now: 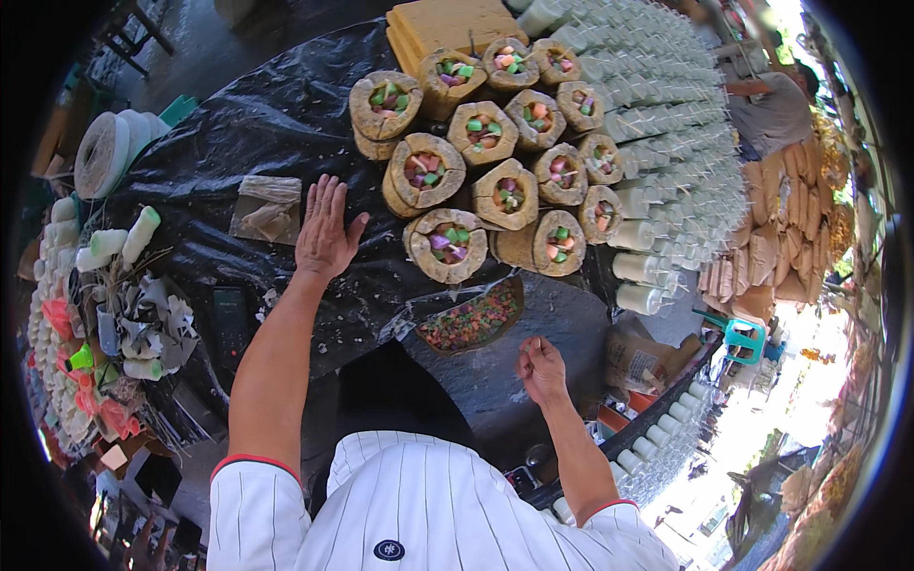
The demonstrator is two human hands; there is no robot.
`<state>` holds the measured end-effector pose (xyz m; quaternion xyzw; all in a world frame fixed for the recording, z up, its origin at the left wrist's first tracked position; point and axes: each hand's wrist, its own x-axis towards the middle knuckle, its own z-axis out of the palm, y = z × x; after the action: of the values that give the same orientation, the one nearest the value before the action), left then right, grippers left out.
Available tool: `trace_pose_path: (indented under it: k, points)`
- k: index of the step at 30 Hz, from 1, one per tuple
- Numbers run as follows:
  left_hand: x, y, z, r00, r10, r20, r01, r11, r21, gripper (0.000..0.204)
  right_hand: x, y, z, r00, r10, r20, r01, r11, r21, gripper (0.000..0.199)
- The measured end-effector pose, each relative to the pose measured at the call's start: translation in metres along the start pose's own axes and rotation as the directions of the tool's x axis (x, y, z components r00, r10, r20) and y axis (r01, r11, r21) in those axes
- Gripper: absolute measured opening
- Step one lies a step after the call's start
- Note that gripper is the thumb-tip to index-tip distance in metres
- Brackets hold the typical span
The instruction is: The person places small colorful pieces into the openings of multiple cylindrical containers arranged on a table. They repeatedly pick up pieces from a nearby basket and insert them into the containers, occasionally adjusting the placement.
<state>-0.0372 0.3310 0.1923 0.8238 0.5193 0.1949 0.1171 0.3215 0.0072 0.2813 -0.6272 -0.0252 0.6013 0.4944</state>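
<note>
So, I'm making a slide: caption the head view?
Left hand beside tan pots, right hand near a pile of colourful chunks.

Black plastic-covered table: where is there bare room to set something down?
The wrinkled black plastic sheet looks bare between the white round discs, the left hand and the tan hollowed blocks. Crowded: rightward, where those blocks and rows of white cylindrical candles pack together.

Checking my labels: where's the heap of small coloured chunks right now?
In the head view, the heap of small coloured chunks lies near the middle, below the tan hollowed blocks and up-left of the person's right hand.
</note>
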Motion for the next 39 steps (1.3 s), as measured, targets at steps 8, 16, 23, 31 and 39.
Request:
trace_pose_path:
  k: [8,16,23,31,39]
  points:
    - [0.001,-0.002,0.002,1.000,0.007,0.029,-0.008,0.999,0.041,0.067,0.002,-0.038,-0.002,1.000,0.008,-0.001,-0.007,0.983,0.184,0.035]
    - [0.001,-0.004,0.005,0.999,0.052,-0.003,-0.052,0.997,0.058,0.064,0.011,-0.049,-0.011,0.997,-0.079,0.005,0.077,0.981,0.178,0.044]
    - [0.002,-0.001,0.001,0.999,0.046,-0.006,-0.046,0.997,0.062,0.063,0.007,-0.036,-0.002,0.994,-0.058,0.090,0.054,0.997,0.054,0.046]
    - [0.001,-0.003,0.004,1.000,0.020,0.022,-0.021,0.997,0.067,0.067,-0.002,-0.008,-0.007,0.997,-0.020,-0.071,0.031,0.987,0.158,0.038]
    - [0.003,0.000,-0.001,0.999,0.030,0.043,-0.034,0.995,0.090,0.065,-0.001,0.012,-0.022,0.984,-0.097,-0.150,0.107,0.992,0.062,0.036]
